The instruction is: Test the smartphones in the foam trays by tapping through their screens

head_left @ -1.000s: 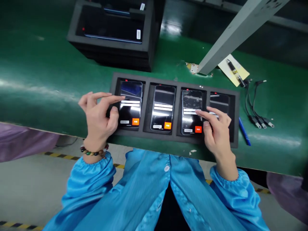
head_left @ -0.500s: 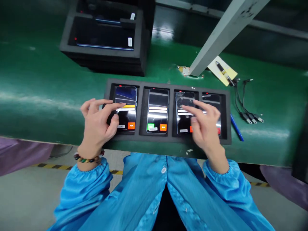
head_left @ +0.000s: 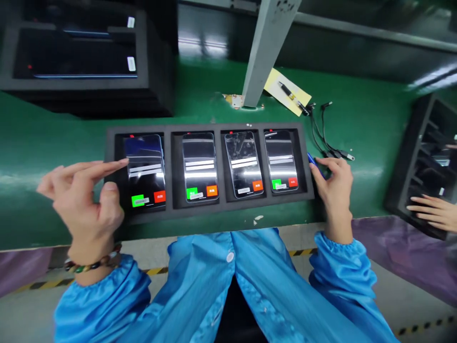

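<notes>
A black foam tray (head_left: 168,169) lies on the green table with several smartphones in its compartments, screens lit. My left hand (head_left: 89,195) hovers at the tray's left end, fingers apart, its index fingertip at the left edge of the leftmost phone (head_left: 147,185). The phone beside it (head_left: 199,175) and the rightmost phone (head_left: 281,166) also display green and red or orange buttons. On the third phone (head_left: 245,174) only an orange-red button shows. Just right of the tray, my right hand (head_left: 333,178) pinches a slim blue pen (head_left: 312,160) between thumb and fingers.
Stacked black trays (head_left: 153,90) holding phones stand at back left. A grey post (head_left: 264,52) rises behind the tray, near yellow paper (head_left: 276,83), a black pen (head_left: 291,95) and cables (head_left: 321,133). At far right, a co-worker's hand (head_left: 433,212) rests over another black tray (head_left: 400,166).
My right hand has left the third phone and closed on the blue pen. My left hand has drawn back leftward. A green button now shows on the leftmost phone. The view has shifted right.
</notes>
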Demonstrator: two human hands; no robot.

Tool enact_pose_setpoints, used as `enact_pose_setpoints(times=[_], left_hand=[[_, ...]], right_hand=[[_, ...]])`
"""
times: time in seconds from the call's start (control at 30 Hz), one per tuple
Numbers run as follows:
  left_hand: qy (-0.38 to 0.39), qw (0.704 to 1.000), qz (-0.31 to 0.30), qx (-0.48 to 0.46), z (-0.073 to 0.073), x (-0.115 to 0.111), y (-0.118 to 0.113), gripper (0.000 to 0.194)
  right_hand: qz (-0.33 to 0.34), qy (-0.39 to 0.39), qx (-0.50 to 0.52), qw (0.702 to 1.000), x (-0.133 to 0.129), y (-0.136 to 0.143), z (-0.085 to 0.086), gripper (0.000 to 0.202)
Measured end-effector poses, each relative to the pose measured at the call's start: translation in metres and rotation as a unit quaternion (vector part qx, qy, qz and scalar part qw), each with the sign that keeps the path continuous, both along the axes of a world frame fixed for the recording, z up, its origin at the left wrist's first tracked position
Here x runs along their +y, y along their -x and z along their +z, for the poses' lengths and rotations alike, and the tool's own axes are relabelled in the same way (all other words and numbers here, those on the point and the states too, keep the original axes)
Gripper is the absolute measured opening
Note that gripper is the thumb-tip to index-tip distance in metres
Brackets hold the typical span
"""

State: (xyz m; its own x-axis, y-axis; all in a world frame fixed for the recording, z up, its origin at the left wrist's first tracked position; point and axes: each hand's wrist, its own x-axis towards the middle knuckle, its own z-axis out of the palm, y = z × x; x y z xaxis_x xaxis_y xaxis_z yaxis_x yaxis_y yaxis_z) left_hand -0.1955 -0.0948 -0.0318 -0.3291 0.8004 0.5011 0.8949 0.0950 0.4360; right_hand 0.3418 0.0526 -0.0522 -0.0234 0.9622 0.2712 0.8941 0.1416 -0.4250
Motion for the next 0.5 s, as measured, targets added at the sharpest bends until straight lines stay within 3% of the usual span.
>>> enact_pose_setpoints(times=[0.13, 0.27, 0.37, 0.5], left_hand=[[-0.005, 1.000, 0.017, 0.005, -0.001, 0.003, -0.002, 0.051], [0.020, 0.999, 0.014, 0.028, -0.001, 0.002, 0.002, 0.048], [0.059, 0.997, 0.002, 0.044, 0.002, 0.000, 0.004, 0.048], [0.044, 0.998, 0.014, 0.036, 0.003, 0.000, 0.002, 0.047]], right_hand=[[-0.024, 0.020, 0.016, 0.999, 0.000, -0.008, -0.008, 0.040], [-0.090, 0.037, -0.064, 0.993, 0.002, 0.000, -0.007, 0.046], [-0.094, 0.041, -0.114, 0.988, 0.010, 0.006, -0.007, 0.047], [-0.088, 0.022, -0.121, 0.988, 0.019, 0.012, -0.004, 0.048]])
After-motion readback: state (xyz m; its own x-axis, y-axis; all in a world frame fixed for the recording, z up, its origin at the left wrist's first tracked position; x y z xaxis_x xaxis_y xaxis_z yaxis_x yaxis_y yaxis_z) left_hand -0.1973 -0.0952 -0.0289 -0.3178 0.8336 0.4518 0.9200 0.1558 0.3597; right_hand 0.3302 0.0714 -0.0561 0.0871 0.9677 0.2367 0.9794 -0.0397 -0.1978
